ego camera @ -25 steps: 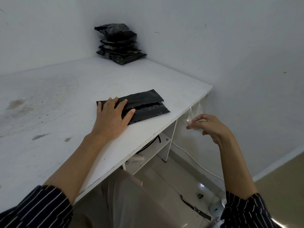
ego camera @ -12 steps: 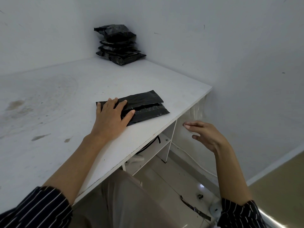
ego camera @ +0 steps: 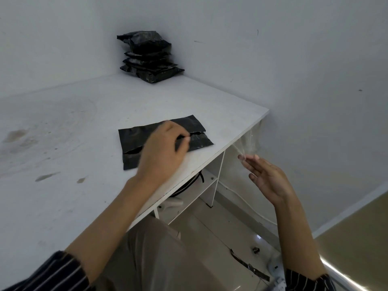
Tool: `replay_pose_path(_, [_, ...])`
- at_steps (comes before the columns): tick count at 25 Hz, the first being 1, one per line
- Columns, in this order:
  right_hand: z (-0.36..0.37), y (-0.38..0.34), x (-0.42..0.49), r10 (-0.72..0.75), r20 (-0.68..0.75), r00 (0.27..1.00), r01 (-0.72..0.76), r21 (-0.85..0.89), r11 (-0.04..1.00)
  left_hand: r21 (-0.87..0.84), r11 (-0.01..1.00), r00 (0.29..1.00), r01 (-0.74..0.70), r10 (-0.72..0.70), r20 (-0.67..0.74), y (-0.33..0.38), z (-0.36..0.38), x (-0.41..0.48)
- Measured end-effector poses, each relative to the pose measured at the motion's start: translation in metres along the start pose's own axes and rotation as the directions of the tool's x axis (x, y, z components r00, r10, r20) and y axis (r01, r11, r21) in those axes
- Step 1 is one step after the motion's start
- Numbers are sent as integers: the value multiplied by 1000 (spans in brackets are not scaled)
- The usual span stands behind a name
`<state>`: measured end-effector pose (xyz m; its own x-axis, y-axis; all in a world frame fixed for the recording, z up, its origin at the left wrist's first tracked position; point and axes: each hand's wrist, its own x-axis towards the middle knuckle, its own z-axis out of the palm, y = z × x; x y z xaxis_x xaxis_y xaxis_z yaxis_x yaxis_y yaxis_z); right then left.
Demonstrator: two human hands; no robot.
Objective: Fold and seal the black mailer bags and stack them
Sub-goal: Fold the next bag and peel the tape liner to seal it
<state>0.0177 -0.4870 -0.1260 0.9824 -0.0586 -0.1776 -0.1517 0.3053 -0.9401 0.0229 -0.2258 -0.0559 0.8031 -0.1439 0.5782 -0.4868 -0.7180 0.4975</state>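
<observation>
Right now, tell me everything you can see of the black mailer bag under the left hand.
The black mailer bag is glossy, creased plastic, folded lengthwise into a flat band, its top flap lapping the lower half. It lies near the right edge of the white table. The left hand covers its middle, fingers curled round the flap edge.

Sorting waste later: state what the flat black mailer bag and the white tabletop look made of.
Flat black mailer bag: thin plastic film, likely polyethylene; soft sheen, fine creases. White tabletop: probably laminated board, matt; thin square edge, stains on the surface.
</observation>
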Motion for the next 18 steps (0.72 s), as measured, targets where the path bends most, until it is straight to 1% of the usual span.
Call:
replay_pose_path(1, [-1, 0, 0, -4, -1, 1000, 4, 2, 1000, -114, 993, 1000, -10, 13, 27, 21, 8, -3])
replay_pose_path(2, [-3, -1, 0, -10, 0, 1000, 10, 6, 1000, -225, 974, 994, 30, -6, 107, 42, 18, -7])
replay_pose_path(3, [-5, -2, 1, -13, 3, 1000, 13, 10, 1000, -301, 946, 970, 124, -52, 235, 61, 31, -12])
replay_pose_path(4, [-6, -3, 1, -12, 9, 1000, 12, 15, 1000, -327, 911, 920, 250, -118, 375, 75, 47, -18])
replay_pose_path(5, [-8, -4, 2, -5, 15, 1000, 4, 20, 1000, -317, 867, 852, 384, -200, 484, 84, 66, -22])
replay_pose_path(6, [-9, -5, 2, 8, 18, 1000, -8, 22, 1000, -305, 802, 781, 513, -289, 553, 88, 84, -25])
replay_pose_path(7, [-10, -6, 3, 20, 22, 1000, -21, 26, 999, -309, 719, 719, 623, -371, 587, 88, 101, -27])
replay_pose_path(8, [-11, -7, 4, 25, 23, 999, -26, 26, 999, -328, 630, 672, 704, -442, 593, 85, 115, -27])
replay_pose_path(9, [-12, -8, 4, 23, 27, 999, -23, 19, 1000, -361, 545, 640, 756, -503, 581, 82, 126, -27])
replay_pose_path(11, [-16, -10, 5, 15, 44, 999, -15, -11, 1000, -452, 392, 596, 801, -592, 542, 80, 144, -22])
replay_pose_path(12, [-15, -11, 4, 15, 56, 998, -14, -25, 1000, -497, 341, 588, 798, -620, 519, 81, 147, -20])
replay_pose_path(13, [-17, -11, 4, 19, 60, 998, -18, -32, 999, -536, 315, 593, 783, -638, 491, 82, 151, -18])
replay_pose_path(15, [-20, -12, 5, 23, 57, 998, -21, -42, 999, -589, 308, 613, 747, -661, 433, 84, 155, -14])
replay_pose_path(16, [-20, -14, 5, 24, 56, 998, -22, -42, 999, -608, 298, 616, 736, -667, 419, 84, 156, -14])
replay_pose_path(18, [-21, -17, 6, 34, 53, 998, -34, -17, 999, -646, 247, 604, 723, -679, 417, 84, 158, -17])
